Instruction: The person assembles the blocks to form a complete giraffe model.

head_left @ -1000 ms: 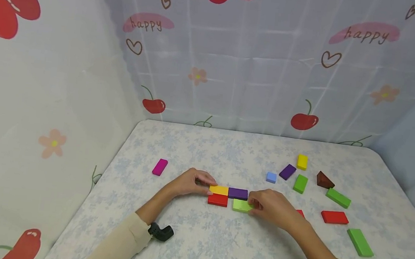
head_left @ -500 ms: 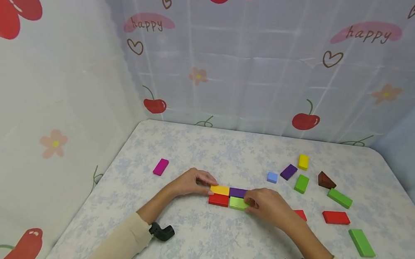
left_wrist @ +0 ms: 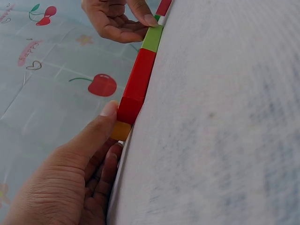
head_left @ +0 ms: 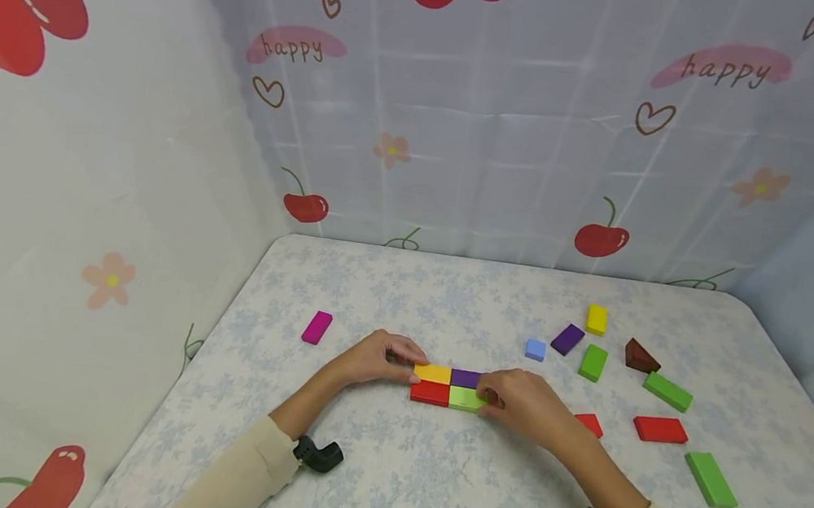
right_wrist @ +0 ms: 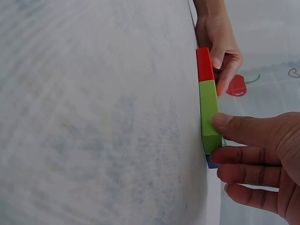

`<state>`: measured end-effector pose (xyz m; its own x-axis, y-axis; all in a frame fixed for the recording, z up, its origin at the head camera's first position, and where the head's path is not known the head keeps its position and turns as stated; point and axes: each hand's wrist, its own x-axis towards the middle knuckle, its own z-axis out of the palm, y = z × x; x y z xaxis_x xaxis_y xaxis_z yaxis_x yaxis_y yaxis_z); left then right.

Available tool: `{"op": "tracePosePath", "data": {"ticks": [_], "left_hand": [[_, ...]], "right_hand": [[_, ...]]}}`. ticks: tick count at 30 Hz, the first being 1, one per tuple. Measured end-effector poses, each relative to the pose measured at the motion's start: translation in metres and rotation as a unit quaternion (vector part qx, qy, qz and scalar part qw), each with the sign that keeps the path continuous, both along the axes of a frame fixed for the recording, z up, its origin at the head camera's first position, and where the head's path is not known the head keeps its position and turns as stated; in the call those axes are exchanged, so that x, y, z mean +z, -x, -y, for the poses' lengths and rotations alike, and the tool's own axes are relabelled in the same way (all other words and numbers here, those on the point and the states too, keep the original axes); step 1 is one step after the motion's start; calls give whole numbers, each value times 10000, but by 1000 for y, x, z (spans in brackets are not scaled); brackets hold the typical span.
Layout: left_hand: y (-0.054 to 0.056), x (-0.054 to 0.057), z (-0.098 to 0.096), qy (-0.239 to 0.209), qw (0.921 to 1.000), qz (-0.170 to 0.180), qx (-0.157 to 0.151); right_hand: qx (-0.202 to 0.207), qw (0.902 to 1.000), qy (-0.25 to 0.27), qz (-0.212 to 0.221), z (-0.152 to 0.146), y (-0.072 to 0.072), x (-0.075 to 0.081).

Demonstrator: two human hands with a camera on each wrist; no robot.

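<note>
Orange block [head_left: 434, 373] and lime block [head_left: 464, 400] in pinching hands [head_left: 378, 357] [head_left: 524, 401], room off lime's near edge.

In the head view, the right hand [head_left: 528, 405] hides the right ends of the purple block [head_left: 464, 378] and the green block [head_left: 465, 399], and the right wrist covers part of a red block [head_left: 588, 424]. Fingertips of the left hand [head_left: 382, 358] overlap the left end of the yellow block [head_left: 432, 373]. The bottom edge cuts off both sleeves [head_left: 234, 475] and the near side of the table [head_left: 429, 485]. In the left wrist view, only a corner of the yellow block shows; in the right wrist view, only an end of the purple. Both wrist views blur the tabletop pattern.
</note>
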<state>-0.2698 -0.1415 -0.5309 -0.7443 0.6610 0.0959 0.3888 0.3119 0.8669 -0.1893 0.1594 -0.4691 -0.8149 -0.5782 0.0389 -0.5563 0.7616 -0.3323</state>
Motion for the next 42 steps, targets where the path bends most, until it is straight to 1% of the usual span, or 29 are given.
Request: {"op": "tracePosePath", "data": {"ticks": [4, 8, 11, 14, 18, 24, 31, 33, 36, 40, 42], "left_hand": [[3, -2, 2, -59, 9999, -84, -93], [-6, 12, 0, -105, 9999, -3, -87], [-13, 24, -1, -131, 9998, 89, -86], [-14, 26, 0, -161, 9997, 47, -166], [-15, 30, 0, -189, 9995, -17, -233], [-16, 33, 0, -150, 9995, -19, -269], [-16, 32, 1, -155, 9995, -63, -274], [-16, 32, 1, -164, 9995, -63, -267], [-16, 31, 1, -181, 9995, -69, -260], [-16, 31, 0, -197, 9995, -53, -254], [-16, 31, 0, -193, 9995, -45, -248]], "right_hand": [[22, 10000, 15, -47, -1, 0, 0], [109, 9999, 73, -71, -5, -2, 2], [79, 9999, 82, -40, -11, -3, 6], [28, 9999, 65, -86, -19, -5, 12], [-210, 9997, -10, -120, -33, -8, 21], [-632, 9980, -14, 6, -59, -15, 27], [-944, 9955, -73, -105, -88, -24, 27], [-1025, 9945, -47, -194, -96, -27, 28], [-1169, 9929, -68, -192, -107, -29, 29], [-1473, 9890, -132, -26, -121, -32, 29], [-1611, 9868, -155, -40, -129, -33, 28]]}}
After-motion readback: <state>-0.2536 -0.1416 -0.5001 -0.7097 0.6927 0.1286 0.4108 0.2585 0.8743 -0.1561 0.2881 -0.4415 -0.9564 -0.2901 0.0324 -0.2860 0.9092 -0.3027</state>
